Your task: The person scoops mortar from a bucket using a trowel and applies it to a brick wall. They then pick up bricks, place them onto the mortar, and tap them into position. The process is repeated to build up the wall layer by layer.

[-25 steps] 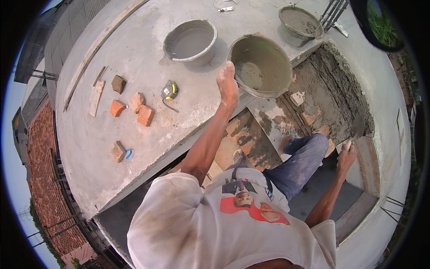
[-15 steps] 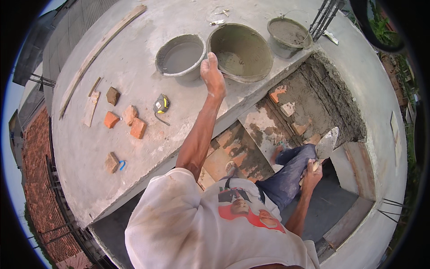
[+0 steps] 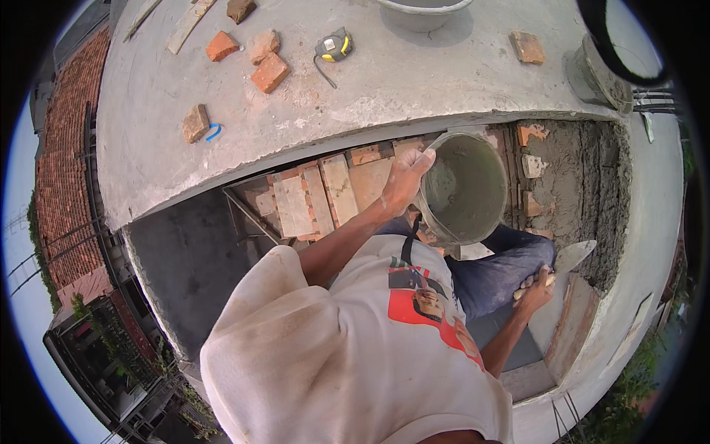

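Observation:
My left hand (image 3: 405,177) grips the rim of a large grey-green bucket (image 3: 467,194), its thumb over the edge. The bucket is lifted off the slab and tilted with its mouth toward me, showing mortar-smeared inner walls. In my right hand (image 3: 534,294), resting by my bent knee, is a trowel (image 3: 575,256); the fingers wrap round its handle and its mortar-coated blade points right. Beyond the blade spreads a bed of wet grey mortar (image 3: 573,174) with brick pieces (image 3: 533,166) along its left side.
Across the concrete slab (image 3: 355,96) lie broken bricks (image 3: 271,72), a yellow-black tape measure (image 3: 334,46) and a single brick (image 3: 527,46). A pail (image 3: 425,16) and another bucket (image 3: 595,78) stand there. Stepped brickwork and boards (image 3: 340,192) lie below the slab edge, beside a dark opening (image 3: 188,270).
My left hand has lifted the large bucket off the slab and brought it toward me, over the stepped brickwork. The trowel stays in my right hand. The view has shifted.

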